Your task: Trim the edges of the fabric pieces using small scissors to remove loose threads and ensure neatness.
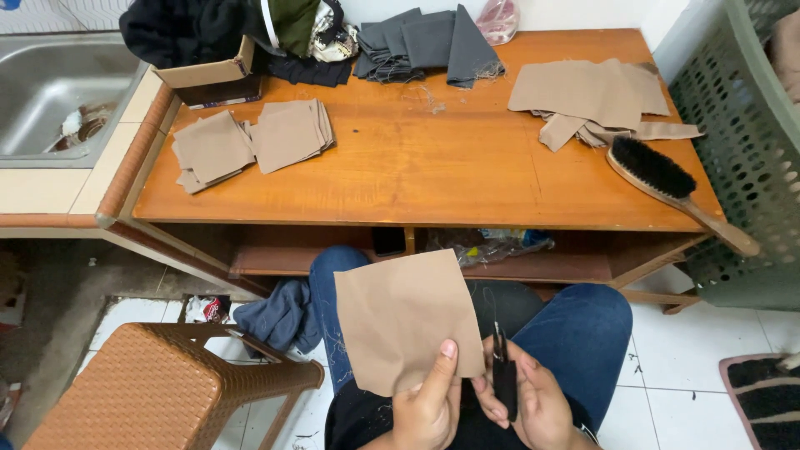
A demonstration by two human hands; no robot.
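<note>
The left hand (429, 400) pinches the lower edge of a tan fabric square (406, 317) above the person's lap, in front of the wooden surface (433, 167). The right hand (533, 400) has its fingers closed around small black thread snips (503, 375). The blades are just beside the cloth edge, so a slip could probably nick the fabric or the thumb.

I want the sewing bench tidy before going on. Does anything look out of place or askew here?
Yes. The brush lies at the table's right front corner with its handle poking out past the edge. Loose threads trail across the tabletop by the grey cloth pieces, whose edges are fraying. The tan stacks are fanned, not squared.
</note>
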